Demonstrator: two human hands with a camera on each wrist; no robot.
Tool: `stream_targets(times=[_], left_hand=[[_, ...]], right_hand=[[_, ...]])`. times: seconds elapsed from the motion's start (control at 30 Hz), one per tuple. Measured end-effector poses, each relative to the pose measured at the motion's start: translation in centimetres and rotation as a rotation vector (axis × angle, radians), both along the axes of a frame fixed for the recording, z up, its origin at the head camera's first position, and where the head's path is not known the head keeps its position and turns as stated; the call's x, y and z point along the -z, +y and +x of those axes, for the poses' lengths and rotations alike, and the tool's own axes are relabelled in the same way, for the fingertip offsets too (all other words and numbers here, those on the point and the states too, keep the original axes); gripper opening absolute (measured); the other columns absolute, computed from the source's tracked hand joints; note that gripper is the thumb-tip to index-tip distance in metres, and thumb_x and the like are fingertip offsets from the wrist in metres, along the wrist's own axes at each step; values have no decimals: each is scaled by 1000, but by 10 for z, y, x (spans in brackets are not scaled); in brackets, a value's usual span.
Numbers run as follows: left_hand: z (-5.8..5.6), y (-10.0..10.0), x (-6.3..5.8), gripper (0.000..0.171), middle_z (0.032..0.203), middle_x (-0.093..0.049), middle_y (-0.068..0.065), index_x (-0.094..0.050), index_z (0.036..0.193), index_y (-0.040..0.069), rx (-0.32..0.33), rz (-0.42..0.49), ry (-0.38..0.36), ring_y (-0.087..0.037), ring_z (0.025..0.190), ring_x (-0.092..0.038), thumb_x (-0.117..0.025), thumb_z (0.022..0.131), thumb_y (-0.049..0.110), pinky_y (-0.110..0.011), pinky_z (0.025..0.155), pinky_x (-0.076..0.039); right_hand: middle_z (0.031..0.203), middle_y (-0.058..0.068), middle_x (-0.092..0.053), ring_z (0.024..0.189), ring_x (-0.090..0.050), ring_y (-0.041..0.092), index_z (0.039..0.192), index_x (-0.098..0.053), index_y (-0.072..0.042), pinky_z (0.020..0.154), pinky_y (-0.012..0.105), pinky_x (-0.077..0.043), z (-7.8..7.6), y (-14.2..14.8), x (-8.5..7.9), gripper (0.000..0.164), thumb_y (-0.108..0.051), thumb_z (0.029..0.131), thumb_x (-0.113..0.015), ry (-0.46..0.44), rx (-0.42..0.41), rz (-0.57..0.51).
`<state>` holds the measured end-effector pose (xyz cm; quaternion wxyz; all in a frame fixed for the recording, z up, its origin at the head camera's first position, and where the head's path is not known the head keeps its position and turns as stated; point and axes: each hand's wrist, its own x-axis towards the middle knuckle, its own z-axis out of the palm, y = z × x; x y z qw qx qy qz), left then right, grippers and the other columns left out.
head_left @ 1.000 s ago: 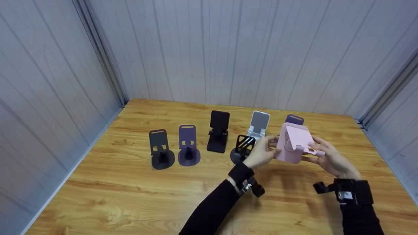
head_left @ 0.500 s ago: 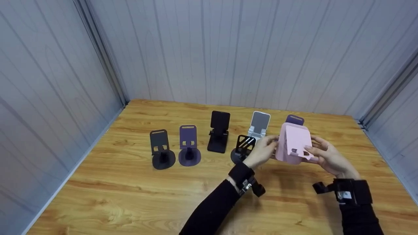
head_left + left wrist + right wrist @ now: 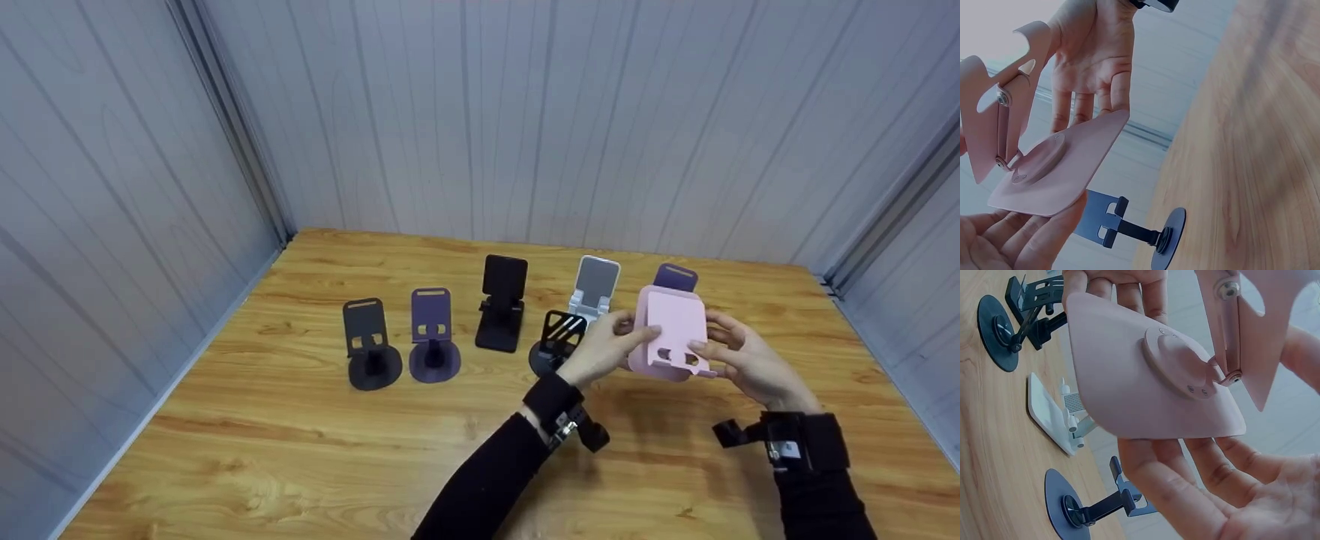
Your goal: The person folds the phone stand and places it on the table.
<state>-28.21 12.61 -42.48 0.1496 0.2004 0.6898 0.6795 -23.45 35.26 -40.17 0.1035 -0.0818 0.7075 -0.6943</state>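
Both hands hold a pink phone stand (image 3: 676, 319) up over the right part of the table. Its upper plate faces the head camera, and a hinged arm joins it to a flat base plate (image 3: 1129, 377). The left hand (image 3: 604, 349) grips the left side, thumb on the front of the upper plate. On the right side, the right hand (image 3: 754, 367) has its thumb near the cutouts at the lower lip. Fingers of both hands support the base plate's edges in the wrist views. Behind the pink stand, a purple phone stand (image 3: 676, 277) is partly hidden.
Several other phone stands stand on the wooden table (image 3: 300, 450): a dark grey one (image 3: 365, 324), a purple one (image 3: 431, 311), a black one (image 3: 504, 300), a white-and-grey one (image 3: 598, 281) and a round-based black one (image 3: 562, 334) beside the left hand. Panelled walls enclose the table.
The pink stand's upper plate has turned from a slant to face the head camera and lies closer over the base. The left thumb has come onto its front; the other stands have not moved.
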Motion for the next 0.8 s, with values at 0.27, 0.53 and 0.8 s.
stream_targets(times=[0.27,0.53,0.8], left_hand=[[-1,-1,0,37,104,-72,-9,-61,126,3,31,44,-29,-12,81,-69,-65,95,24,-30,66,-62],[-2,-1,1,29,100,-73,-12,-64,119,1,30,50,-38,-14,76,-69,-65,95,17,-29,62,-61],[-4,1,2,35,113,-71,-18,-62,127,-2,0,-45,87,-12,92,-69,-64,97,16,-25,64,-61]], right_hand=[[115,-5,-59,100,-63,9,130,-42,-18,80,26,-59,-1,-3,0,41,-2,96,-59,0,29,25],[106,-5,-64,94,-66,10,126,-46,-17,78,27,-60,-2,-5,2,42,2,93,-62,-5,63,19],[99,-4,-67,88,-69,12,118,-54,-22,75,29,-61,-3,-8,3,41,6,90,-64,7,84,-4]])
